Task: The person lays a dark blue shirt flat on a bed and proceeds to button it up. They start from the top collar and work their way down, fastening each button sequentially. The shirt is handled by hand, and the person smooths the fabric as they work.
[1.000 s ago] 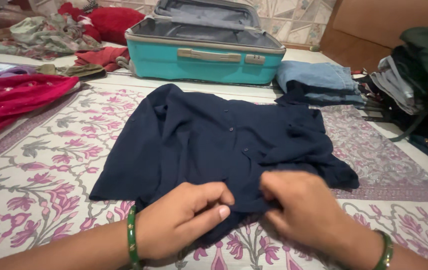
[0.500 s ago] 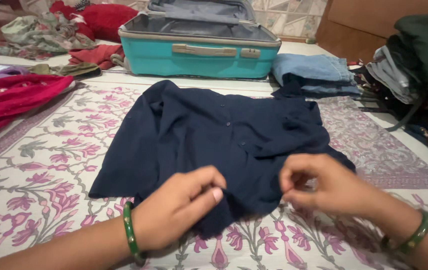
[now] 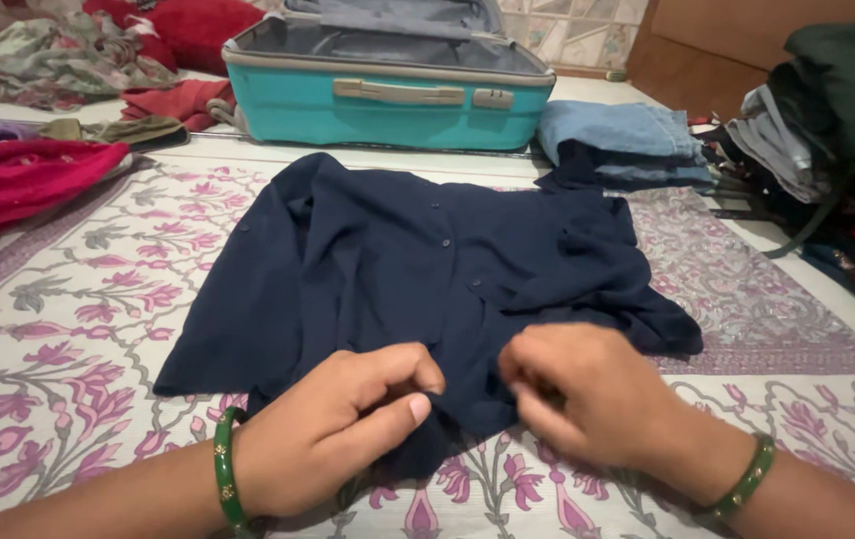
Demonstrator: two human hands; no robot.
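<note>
A dark navy buttoned shirt (image 3: 417, 269) lies spread on a floral bedsheet (image 3: 88, 299). My left hand (image 3: 332, 419) pinches the shirt's near hem between thumb and fingers. My right hand (image 3: 587, 389) rests just to the right, its fingers curled on the same near edge of the fabric. Both wrists wear green bangles. The shirt's right side is bunched into folds.
An open teal suitcase (image 3: 387, 100) stands beyond the shirt. Folded blue jeans (image 3: 617, 135) lie to its right. Red cloth (image 3: 18, 180) lies at the left, more crumpled clothes at the back left, and a pile of dark garments (image 3: 827, 120) at the right.
My right hand had lifted and moved right off the hem half a second ago; now it is back on the fabric beside my left hand. The left hand has kept its pinch.
</note>
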